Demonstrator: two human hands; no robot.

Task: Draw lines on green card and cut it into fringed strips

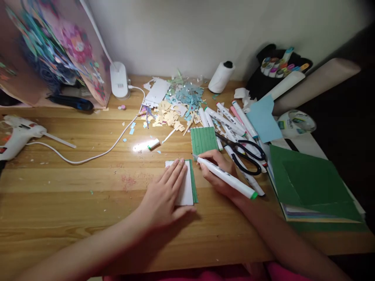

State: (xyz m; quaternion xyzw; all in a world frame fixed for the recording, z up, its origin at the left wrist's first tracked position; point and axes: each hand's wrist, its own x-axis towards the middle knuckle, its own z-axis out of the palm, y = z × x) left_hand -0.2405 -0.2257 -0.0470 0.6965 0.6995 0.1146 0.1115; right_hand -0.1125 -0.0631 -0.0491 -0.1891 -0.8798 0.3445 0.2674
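My left hand [165, 195] lies flat with its fingers stretched over a white card [186, 193]. Under the card, a green lined piece [193, 187] shows along the right edge. In my right hand [215, 169] is a white marker [227, 177] with a green end, its tip pointing left near the top right corner of the card. Just beyond that hand sits a green square with drawn lines [203, 140]. The marker's loose cap [153, 144] rests on the table [73, 195] farther up and left.
Black-handled scissors [243, 150] lie across several markers at the right. Green sheets [313, 179] are stacked farther right. Paper scraps [175, 105] and a thread spool [222, 77] stand at the back. A glue gun [22, 134] and white cable [117, 142] are at the left.
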